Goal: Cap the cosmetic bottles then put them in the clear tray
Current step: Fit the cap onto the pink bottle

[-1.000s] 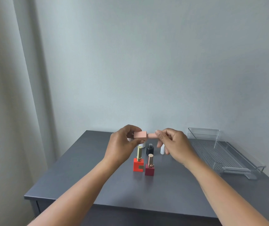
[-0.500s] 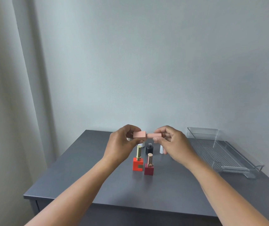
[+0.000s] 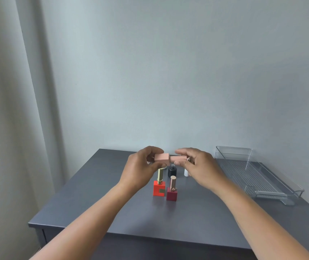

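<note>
**Pink cosmetic being closed above the table**

Head view: The left hand [image 3: 142, 167] has its fingers and thumb curled round a matte pink square-sided block [image 3: 162, 158]. The right hand [image 3: 201, 166] pinches a narrower pink piece [image 3: 178, 158] between thumb and fingers. The two parts lie level and meet end to end in the air, above the other items. I cannot tell which part is the cap, or whether it is fully seated.

Below them, on the dark grey table [image 3: 103, 199], stand an orange-red square bottle with a gold stem [image 3: 159, 188] and, just beside it, a dark red square bottle with a rose-gold stem [image 3: 172, 193]. Behind these are a small black round bottle [image 3: 172, 171] and a white item [image 3: 186, 172], which is mostly hidden by the right hand. The clear plastic tray [image 3: 281, 186] sits well apart at the right, with nothing visible in it.

To do this step well, keep both pink parts on one straight axis with their flat sides matched. Push them squarely together until no gap shows at the seam. Pushing at an angle would likely jam the square edges. Only then carry the piece across to the tray.
</note>
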Demonstrator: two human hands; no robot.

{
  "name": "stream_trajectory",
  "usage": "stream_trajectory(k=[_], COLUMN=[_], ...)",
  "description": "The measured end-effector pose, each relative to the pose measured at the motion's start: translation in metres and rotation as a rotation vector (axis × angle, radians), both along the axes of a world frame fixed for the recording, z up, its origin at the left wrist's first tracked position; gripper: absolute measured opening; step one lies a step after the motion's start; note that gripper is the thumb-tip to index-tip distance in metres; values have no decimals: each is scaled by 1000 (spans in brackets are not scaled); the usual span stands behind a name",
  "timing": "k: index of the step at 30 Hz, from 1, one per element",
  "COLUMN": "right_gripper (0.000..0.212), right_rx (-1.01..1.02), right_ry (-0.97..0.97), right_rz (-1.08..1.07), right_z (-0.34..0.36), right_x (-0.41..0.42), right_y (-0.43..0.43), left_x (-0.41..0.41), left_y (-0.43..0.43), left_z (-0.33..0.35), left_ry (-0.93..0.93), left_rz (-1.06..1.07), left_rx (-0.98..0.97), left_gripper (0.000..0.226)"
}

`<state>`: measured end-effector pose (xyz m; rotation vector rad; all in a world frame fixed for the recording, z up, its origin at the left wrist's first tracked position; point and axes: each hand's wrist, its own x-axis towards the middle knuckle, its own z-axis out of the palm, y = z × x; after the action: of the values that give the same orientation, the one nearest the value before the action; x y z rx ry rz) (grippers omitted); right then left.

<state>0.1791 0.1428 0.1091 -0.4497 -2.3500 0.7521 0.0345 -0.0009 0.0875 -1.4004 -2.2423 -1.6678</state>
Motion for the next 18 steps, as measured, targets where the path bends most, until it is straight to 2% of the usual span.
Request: stream_trajectory(k=[2, 6, 15, 18], right_gripper=[16, 19, 20, 21], right_rx=[123, 198, 23, -44], right_ry=[-37, -56, -38, -17], right_rz=[-21, -49, -26, -21], right_z=[0, 0, 9, 12], right_x=[1, 2, -3, -4], right_y=[-2, -4, -7, -7], left_x=[1, 5, 16, 17], left_y=[-1, -1, -5, -5], left_z=[1, 3, 5, 8], left_ry=[32, 192, 586, 641], left_rz=[8, 42, 204, 232], left_rx=[-2, 16, 56, 74], left_gripper=[34, 28, 22, 22])
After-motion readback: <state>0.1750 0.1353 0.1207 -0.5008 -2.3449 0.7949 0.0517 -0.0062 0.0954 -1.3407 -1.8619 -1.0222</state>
